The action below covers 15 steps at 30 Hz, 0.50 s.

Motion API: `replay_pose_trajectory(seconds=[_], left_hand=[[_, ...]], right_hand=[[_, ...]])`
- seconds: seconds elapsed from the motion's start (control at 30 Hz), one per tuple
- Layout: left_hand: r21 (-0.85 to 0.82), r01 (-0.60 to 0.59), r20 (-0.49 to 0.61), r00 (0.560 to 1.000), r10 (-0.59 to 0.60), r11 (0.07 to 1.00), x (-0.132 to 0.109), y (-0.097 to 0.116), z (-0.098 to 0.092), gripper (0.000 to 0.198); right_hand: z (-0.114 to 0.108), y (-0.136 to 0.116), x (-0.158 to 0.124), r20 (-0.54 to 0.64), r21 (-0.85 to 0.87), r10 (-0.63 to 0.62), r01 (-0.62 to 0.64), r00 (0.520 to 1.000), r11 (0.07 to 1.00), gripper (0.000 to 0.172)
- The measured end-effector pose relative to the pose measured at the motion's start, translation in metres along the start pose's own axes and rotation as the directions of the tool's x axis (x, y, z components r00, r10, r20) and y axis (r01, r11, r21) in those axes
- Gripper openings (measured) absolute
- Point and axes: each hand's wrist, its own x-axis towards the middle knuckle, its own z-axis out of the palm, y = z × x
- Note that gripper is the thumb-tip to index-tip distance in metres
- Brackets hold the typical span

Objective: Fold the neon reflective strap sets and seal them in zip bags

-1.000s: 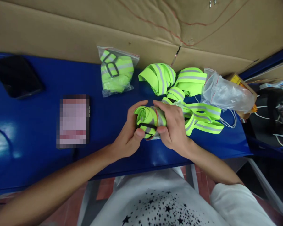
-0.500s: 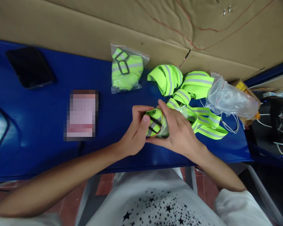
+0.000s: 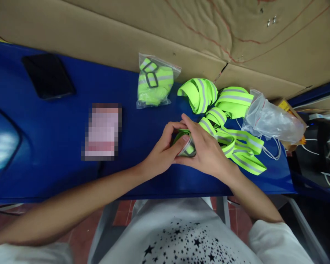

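Both hands close round one folded neon-yellow reflective strap bundle point(image 3: 187, 146) with a clear plastic bag mouth over it, above the blue table point(image 3: 57, 161). My left hand point(image 3: 162, 150) grips its left end with the thumb pressing in. My right hand point(image 3: 206, 148) wraps over its right side. Most of the bundle is hidden by my fingers. Loose neon straps point(image 3: 236, 143) lie just right of my hands, and two more folded bundles point(image 3: 200, 93) sit behind them.
A sealed bag of straps point(image 3: 154, 82) lies at the back. Right of the straps is a heap of empty clear bags point(image 3: 272, 119). A black phone point(image 3: 48, 75) and a blurred card point(image 3: 102, 131) lie left. A cardboard wall point(image 3: 99, 33) backs the table.
The bundle has sunk deeper between my hands and into the clear bag; less green shows now. My left thumb has moved onto its end. The view has shifted a little.
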Motion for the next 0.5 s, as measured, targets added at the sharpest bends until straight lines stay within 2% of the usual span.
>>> replay_pose_trajectory(seconds=[0.07,0.2,0.3,0.43,0.5], left_hand=[[-0.03,0.022,0.028,0.999,-0.021,0.999,-0.002,0.002,0.002,0.033],[0.037,0.034,0.147,0.988,-0.039,0.999,-0.007,0.009,0.005,0.06],[0.017,0.057,0.23,0.971,-0.059,0.998,-0.006,0.015,0.004,0.074],[-0.13,0.071,0.229,0.973,-0.04,0.989,-0.003,0.022,0.001,0.08],[-0.155,0.041,0.184,0.983,-0.012,0.987,-0.002,0.024,-0.001,0.088]], right_hand=[[0.003,0.0,-0.001,0.002,-0.016,0.043,-0.043,0.999,0.999,0.114],[0.007,-0.003,-0.004,0.04,-0.037,0.121,-0.12,0.992,0.992,0.106],[0.007,-0.004,-0.004,0.028,0.003,0.115,-0.115,0.993,0.993,0.101],[0.001,-0.002,-0.002,-0.056,0.11,0.04,-0.033,0.998,0.993,0.088],[-0.004,-0.001,-0.001,-0.161,0.166,0.082,-0.055,0.984,0.985,0.078]])
